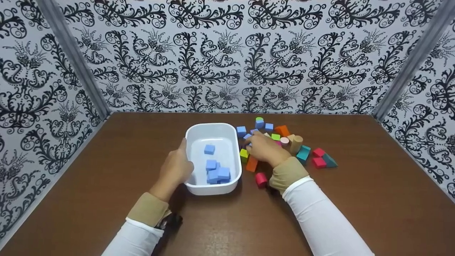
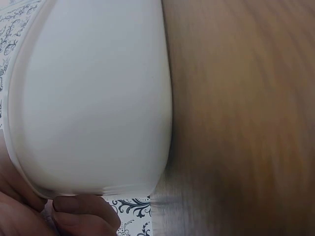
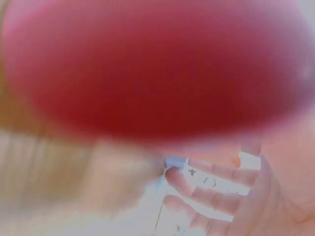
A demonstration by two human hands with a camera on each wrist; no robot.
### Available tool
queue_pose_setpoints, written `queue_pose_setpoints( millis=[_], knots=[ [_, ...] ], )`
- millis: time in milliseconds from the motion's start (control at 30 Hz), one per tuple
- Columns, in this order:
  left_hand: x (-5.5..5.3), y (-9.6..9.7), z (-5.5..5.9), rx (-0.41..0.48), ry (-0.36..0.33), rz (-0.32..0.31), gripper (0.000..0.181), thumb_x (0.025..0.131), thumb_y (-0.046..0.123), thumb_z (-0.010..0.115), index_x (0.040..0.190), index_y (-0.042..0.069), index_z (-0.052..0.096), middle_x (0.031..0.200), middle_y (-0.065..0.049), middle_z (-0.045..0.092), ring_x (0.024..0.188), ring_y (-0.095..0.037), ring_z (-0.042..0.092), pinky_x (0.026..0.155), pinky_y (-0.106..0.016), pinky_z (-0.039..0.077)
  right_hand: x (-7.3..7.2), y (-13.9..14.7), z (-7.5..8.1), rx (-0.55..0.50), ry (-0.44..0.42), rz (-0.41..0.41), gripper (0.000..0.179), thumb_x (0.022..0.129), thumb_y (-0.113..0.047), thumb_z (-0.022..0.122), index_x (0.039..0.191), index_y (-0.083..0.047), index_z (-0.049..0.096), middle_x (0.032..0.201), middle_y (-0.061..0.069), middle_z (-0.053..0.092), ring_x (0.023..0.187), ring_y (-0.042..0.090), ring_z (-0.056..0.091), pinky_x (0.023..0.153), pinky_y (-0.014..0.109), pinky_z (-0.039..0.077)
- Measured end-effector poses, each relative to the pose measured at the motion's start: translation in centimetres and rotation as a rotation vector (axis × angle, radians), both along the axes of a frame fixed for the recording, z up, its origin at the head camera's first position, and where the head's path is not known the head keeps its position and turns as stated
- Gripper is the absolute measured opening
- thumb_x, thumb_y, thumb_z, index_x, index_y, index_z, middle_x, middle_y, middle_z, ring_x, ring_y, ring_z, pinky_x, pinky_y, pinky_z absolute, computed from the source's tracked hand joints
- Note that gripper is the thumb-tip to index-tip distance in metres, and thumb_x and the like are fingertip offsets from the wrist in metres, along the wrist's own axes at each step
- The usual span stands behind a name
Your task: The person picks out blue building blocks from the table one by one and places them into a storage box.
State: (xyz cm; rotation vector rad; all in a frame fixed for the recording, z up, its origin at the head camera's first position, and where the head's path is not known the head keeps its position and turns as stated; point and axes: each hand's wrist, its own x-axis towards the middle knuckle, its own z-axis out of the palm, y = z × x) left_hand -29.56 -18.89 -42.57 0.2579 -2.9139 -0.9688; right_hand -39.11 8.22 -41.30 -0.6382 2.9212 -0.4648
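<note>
A white plastic tub (image 1: 213,190) stands on the table with several blue cubes (image 1: 223,173) inside. My left hand (image 1: 176,164) grips its left rim; in the left wrist view the curled fingers (image 2: 83,216) show at the tub's edge. Over a spread of coloured blocks right of the tub, my right hand (image 1: 266,147) reaches down, its fingertips among blue cubes (image 1: 247,136). The right wrist view has its fingers (image 3: 216,199) loosely spread, a blue block (image 3: 175,161) right by one fingertip. The thumb is hidden there behind a blurred red block (image 3: 157,73).
Around the right hand lie a yellow-green cube (image 1: 244,155), an orange block (image 1: 252,164), a red cylinder (image 1: 261,180), a wooden cylinder (image 1: 296,144), a teal block (image 1: 303,154) and red cubes (image 1: 319,162). Patterned walls (image 1: 227,71) enclose the brown table (image 1: 117,160).
</note>
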Motion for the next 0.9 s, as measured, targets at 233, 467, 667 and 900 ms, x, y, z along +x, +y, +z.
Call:
queue_pose_setpoints(
  millis=[233, 467, 667, 900],
  knots=[
    [0.0, 0.0, 0.1, -0.006, 0.005, -0.005, 0.084, 0.096, 0.000, 0.057, 0.170, 0.005, 0.020, 0.158, -0.027, 0.050, 0.126, -0.041, 0.060, 0.105, -0.060, 0.050, -0.1, 0.9, 0.3, 0.019, -0.010, -0.026, 0.031, 0.093, -0.004, 0.066, 0.122, -0.003, 0.076, 0.127, 0.020, 0.066, 0.114, 0.035, 0.058, 0.106, 0.049, 0.052],
    [0.1, 0.0, -0.1, -0.030, 0.027, -0.013, 0.083, 0.095, 0.002, 0.057, 0.170, 0.003, 0.022, 0.152, -0.028, 0.055, 0.118, -0.039, 0.063, 0.101, -0.059, 0.053, -0.3, 1.6, 0.1, 0.040, 0.032, -0.013, 0.023, 0.095, -0.002, 0.064, 0.108, -0.009, 0.081, 0.114, 0.014, 0.073, 0.104, 0.032, 0.063, 0.099, 0.046, 0.055],
    [0.1, 0.0, 0.0, -0.019, 0.023, -0.013, 0.082, 0.096, 0.002, 0.056, 0.170, 0.004, 0.020, 0.155, -0.028, 0.053, 0.122, -0.039, 0.061, 0.105, -0.060, 0.050, -0.2, 2.0, 1.2, 0.011, 0.007, -0.044, 0.026, 0.097, -0.004, 0.062, 0.116, -0.007, 0.079, 0.119, 0.016, 0.071, 0.107, 0.035, 0.061, 0.096, 0.045, 0.055],
    [0.2, 0.1, 0.1, -0.010, 0.025, -0.013, 0.082, 0.096, 0.001, 0.055, 0.170, 0.004, 0.020, 0.155, -0.028, 0.052, 0.120, -0.040, 0.061, 0.102, -0.061, 0.051, 0.2, 2.9, 2.6, -0.100, -0.020, -0.050, 0.028, 0.097, -0.003, 0.062, 0.120, -0.005, 0.077, 0.123, 0.016, 0.069, 0.109, 0.035, 0.061, 0.098, 0.046, 0.053]
  ],
)
